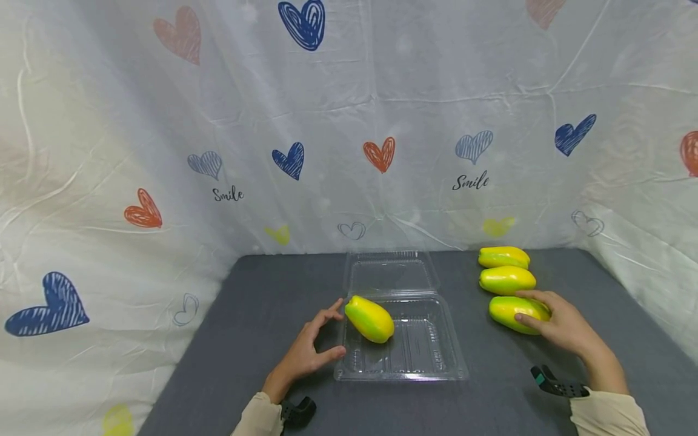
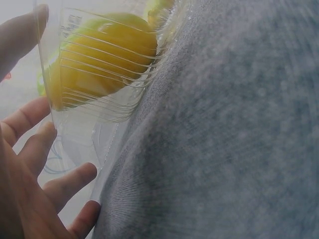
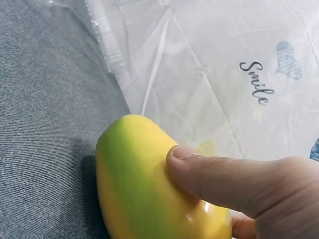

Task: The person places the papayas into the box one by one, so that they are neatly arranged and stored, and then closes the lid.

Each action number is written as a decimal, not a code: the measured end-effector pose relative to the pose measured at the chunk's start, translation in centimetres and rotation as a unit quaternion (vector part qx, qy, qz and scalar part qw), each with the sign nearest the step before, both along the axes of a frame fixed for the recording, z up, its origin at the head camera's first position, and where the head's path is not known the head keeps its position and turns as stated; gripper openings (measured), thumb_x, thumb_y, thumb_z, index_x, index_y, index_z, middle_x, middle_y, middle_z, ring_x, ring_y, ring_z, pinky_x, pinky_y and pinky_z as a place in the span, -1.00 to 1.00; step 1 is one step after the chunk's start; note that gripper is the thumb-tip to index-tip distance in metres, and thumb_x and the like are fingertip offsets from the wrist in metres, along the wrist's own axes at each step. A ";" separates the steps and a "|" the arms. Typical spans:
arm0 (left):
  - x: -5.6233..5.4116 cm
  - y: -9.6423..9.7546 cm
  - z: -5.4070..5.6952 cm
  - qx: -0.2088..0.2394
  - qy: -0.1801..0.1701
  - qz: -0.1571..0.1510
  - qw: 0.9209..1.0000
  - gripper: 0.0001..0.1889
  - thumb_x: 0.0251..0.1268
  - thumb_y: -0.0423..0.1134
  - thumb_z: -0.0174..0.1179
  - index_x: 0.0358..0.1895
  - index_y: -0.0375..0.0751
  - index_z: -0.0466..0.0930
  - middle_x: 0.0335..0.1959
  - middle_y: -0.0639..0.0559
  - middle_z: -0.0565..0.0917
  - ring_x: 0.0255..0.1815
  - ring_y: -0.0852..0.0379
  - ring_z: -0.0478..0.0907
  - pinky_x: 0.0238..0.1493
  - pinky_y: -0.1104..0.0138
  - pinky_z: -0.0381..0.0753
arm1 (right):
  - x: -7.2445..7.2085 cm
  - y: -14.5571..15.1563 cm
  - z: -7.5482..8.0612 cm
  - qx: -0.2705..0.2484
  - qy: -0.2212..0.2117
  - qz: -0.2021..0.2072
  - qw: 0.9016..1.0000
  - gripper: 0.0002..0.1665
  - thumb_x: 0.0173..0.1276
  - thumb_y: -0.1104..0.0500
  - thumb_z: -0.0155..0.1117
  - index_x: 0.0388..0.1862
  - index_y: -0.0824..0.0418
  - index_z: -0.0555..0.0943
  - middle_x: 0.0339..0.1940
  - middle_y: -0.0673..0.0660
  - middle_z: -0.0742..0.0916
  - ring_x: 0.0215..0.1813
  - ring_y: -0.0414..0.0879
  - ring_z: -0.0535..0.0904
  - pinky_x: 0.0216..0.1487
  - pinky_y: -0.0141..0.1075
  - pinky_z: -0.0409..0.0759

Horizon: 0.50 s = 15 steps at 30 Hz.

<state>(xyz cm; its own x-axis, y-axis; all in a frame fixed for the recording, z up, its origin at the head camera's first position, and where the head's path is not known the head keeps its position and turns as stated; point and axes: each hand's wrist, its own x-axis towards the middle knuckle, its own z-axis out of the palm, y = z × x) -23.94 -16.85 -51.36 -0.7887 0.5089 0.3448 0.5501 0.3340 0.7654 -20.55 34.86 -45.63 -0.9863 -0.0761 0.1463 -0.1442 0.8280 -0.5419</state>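
Note:
A yellow-green papaya [image 1: 369, 320] lies tilted in the left part of a clear plastic clamshell box [image 1: 420, 369], whose lid is folded back. My left hand [image 1: 312, 346] is at the box's left edge, its thumb and fingers spread. In the left wrist view the fingertips [image 2: 46, 130] are right at the clear wall, and the papaya [image 2: 107, 55] shows through it. On the right, my right hand [image 1: 561, 321] grips the nearest of three more papayas, thumb on one side and fingers over the other. In the right wrist view the thumb [image 3: 209, 174] presses on this papaya [image 3: 134, 184].
Two other papayas, a middle one [image 1: 507, 280] and a far one [image 1: 504, 257], lie in a row behind the gripped one. The open lid [image 1: 389, 275] stretches toward the back edge of the grey cloth-covered table [image 1: 272, 290]. A white curtain [image 1: 327, 206] with printed hearts hangs behind and at the sides.

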 end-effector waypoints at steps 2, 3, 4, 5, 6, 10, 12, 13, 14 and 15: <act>0.0 0.0 0.0 0.001 -0.003 -0.001 1.000 -0.44 0.28 -0.28 0.39 0.28 0.10 0.38 0.65 0.05 0.19 0.65 -0.15 0.14 0.41 -0.41 0.13 | 0.0 0.0 0.0 0.000 0.000 -0.001 1.000 -0.29 0.39 -0.08 0.41 0.31 0.37 0.53 0.25 0.58 0.55 0.24 0.52 0.44 0.13 0.39 0.37; 0.0 0.0 -0.1 0.001 -0.003 -0.001 1.000 -0.44 0.28 -0.27 0.39 0.28 0.11 0.38 0.65 0.05 0.19 0.65 -0.15 0.14 0.41 -0.41 0.13 | 0.0 0.0 0.0 -0.001 0.000 -0.001 1.000 -0.29 0.38 -0.08 0.41 0.31 0.37 0.53 0.25 0.58 0.55 0.24 0.52 0.44 0.12 0.39 0.37; 0.0 0.0 -0.1 0.000 -0.004 -0.001 1.000 -0.44 0.28 -0.27 0.39 0.28 0.11 0.38 0.65 0.05 0.19 0.65 -0.15 0.14 0.42 -0.41 0.13 | 0.0 0.0 0.0 -0.001 0.000 -0.001 1.000 -0.29 0.38 -0.08 0.41 0.31 0.36 0.53 0.24 0.57 0.55 0.24 0.51 0.44 0.12 0.38 0.38; 0.0 0.0 -0.1 -0.001 -0.005 0.001 1.000 -0.44 0.28 -0.27 0.39 0.28 0.11 0.38 0.65 0.07 0.19 0.65 -0.15 0.14 0.42 -0.42 0.12 | 0.1 0.0 0.0 0.000 0.000 -0.001 1.000 -0.29 0.38 -0.09 0.42 0.31 0.36 0.53 0.24 0.57 0.56 0.23 0.51 0.45 0.12 0.38 0.38; 0.0 0.0 -0.2 -0.002 -0.003 0.001 1.000 -0.44 0.27 -0.27 0.40 0.29 0.11 0.39 0.65 0.08 0.19 0.65 -0.16 0.15 0.41 -0.42 0.12 | 0.1 0.0 0.0 0.000 0.001 -0.001 1.000 -0.29 0.38 -0.09 0.42 0.31 0.36 0.53 0.24 0.57 0.56 0.23 0.51 0.45 0.11 0.38 0.39; 0.0 0.0 -0.2 -0.007 0.004 0.007 1.000 -0.44 0.26 -0.25 0.40 0.29 0.07 0.40 0.65 0.12 0.19 0.64 -0.18 0.16 0.38 -0.43 0.12 | 0.1 -0.2 0.2 0.002 0.005 0.000 1.000 -0.29 0.37 -0.09 0.43 0.29 0.36 0.54 0.22 0.55 0.58 0.22 0.48 0.47 0.11 0.36 0.40; 0.0 0.0 -0.2 -0.008 0.007 0.008 1.000 -0.44 0.26 -0.25 0.40 0.29 0.06 0.40 0.65 0.12 0.19 0.64 -0.18 0.16 0.37 -0.43 0.12 | 0.1 -0.3 0.3 0.003 0.009 0.002 1.000 -0.30 0.36 -0.09 0.43 0.29 0.35 0.55 0.21 0.53 0.59 0.21 0.47 0.48 0.10 0.35 0.42; 0.0 0.0 -0.2 -0.009 0.006 0.009 1.000 -0.44 0.26 -0.24 0.40 0.29 0.07 0.40 0.65 0.14 0.19 0.64 -0.17 0.16 0.36 -0.42 0.12 | 0.2 -0.4 0.4 0.003 0.011 0.003 1.000 -0.30 0.36 -0.09 0.43 0.29 0.35 0.55 0.20 0.53 0.59 0.21 0.46 0.49 0.09 0.34 0.42; -0.1 0.0 -0.1 -0.009 0.006 0.010 1.000 -0.44 0.26 -0.24 0.40 0.29 0.08 0.40 0.65 0.14 0.19 0.64 -0.17 0.16 0.36 -0.42 0.12 | 0.2 -0.5 0.5 0.004 0.017 0.004 1.000 -0.30 0.36 -0.09 0.43 0.29 0.35 0.56 0.20 0.53 0.59 0.20 0.46 0.49 0.09 0.34 0.42; 0.0 0.0 -0.1 -0.008 0.003 0.012 1.000 -0.44 0.26 -0.24 0.40 0.29 0.10 0.40 0.65 0.16 0.19 0.64 -0.16 0.16 0.36 -0.41 0.12 | 0.2 -0.7 0.7 0.004 0.020 0.003 1.000 -0.30 0.36 -0.09 0.43 0.29 0.35 0.56 0.20 0.52 0.60 0.20 0.45 0.49 0.09 0.33 0.42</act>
<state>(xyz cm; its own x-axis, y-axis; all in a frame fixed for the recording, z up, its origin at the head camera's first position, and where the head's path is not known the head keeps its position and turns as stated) -23.99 -16.86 -51.43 -0.7983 0.4961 0.3415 0.5468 0.3591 0.7564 -20.34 34.19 -44.96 -0.9790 -0.0840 0.1857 -0.1715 0.8318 -0.5280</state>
